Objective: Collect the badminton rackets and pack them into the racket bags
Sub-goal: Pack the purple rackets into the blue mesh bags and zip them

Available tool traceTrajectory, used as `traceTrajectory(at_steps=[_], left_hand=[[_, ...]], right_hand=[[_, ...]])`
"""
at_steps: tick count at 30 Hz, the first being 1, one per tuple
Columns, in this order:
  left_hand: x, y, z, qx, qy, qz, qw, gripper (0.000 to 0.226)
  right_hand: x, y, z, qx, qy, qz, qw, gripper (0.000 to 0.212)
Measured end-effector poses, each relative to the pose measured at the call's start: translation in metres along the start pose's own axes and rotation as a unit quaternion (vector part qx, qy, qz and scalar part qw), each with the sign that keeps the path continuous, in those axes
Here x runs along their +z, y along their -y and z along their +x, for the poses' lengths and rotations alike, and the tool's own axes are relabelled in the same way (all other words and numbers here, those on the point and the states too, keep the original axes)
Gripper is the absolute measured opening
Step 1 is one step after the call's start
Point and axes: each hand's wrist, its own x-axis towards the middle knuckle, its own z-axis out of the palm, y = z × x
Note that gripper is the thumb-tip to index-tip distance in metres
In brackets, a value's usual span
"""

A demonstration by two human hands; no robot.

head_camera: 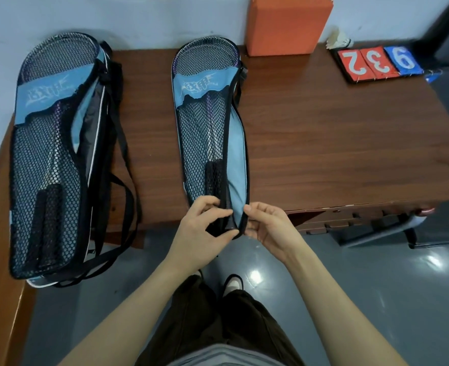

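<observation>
Spanning most of the view, the desk (323, 133) carries two racket bags, each with rackets already visible through its mesh: the left bag (52, 159) lies near the desk's left edge with its straps trailing, and the right bag (210, 128) lies mid-desk, its handle end hanging just over the near edge. Behind them stand an orange block (286, 25), a flip scoreboard (376, 63) and a shuttlecock (338, 39), all well apart from the work. The right bag's side seam gapes open along its length, showing the blue lining, so the step in hand looks like closing it. Both hands meet at that handle end: the left hand (205, 228) has fingers and thumb curled round the mesh side and the black edge, and the right hand (268, 223) pinches the opposite rim between thumb and fingertips. To do this well, I would judge the left hand should hold the end taut and the two edges together while the right finds the zip pull, which I cannot make out here, and draws it steadily toward the head, keeping the grips (214, 178) tucked clear of the teeth and the strap out of the seam.
</observation>
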Motion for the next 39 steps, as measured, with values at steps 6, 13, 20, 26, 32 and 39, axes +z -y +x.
traceTrajectory(at_steps=[6,13,20,26,32,39], left_hand=[[0.014,0.001,-0.003,-0.044,0.032,0.052,0.997,0.035],[0.033,0.005,0.001,0.078,0.110,0.220,0.966,0.041],[0.055,0.000,0.022,0.068,0.217,0.220,0.949,0.049],[0.048,0.007,0.056,0.035,0.178,0.268,0.946,0.033],[0.019,0.032,0.127,-0.021,0.114,0.312,0.943,0.036],[0.013,0.083,0.206,-0.041,0.163,0.348,0.922,0.051]], right_hand=[[-0.007,-0.001,0.003,-0.035,-0.026,-0.043,0.998,0.012],[-0.021,-0.005,0.004,-0.052,-0.102,-0.051,0.992,0.013],[-0.059,-0.008,0.006,-0.084,-0.212,-0.183,0.956,0.007],[-0.060,0.006,0.034,-0.142,-0.252,-0.420,0.860,0.026],[-0.030,0.054,0.094,-0.190,-0.236,-0.497,0.813,0.041],[-0.014,0.088,0.156,-0.166,-0.258,-0.543,0.781,0.025]])
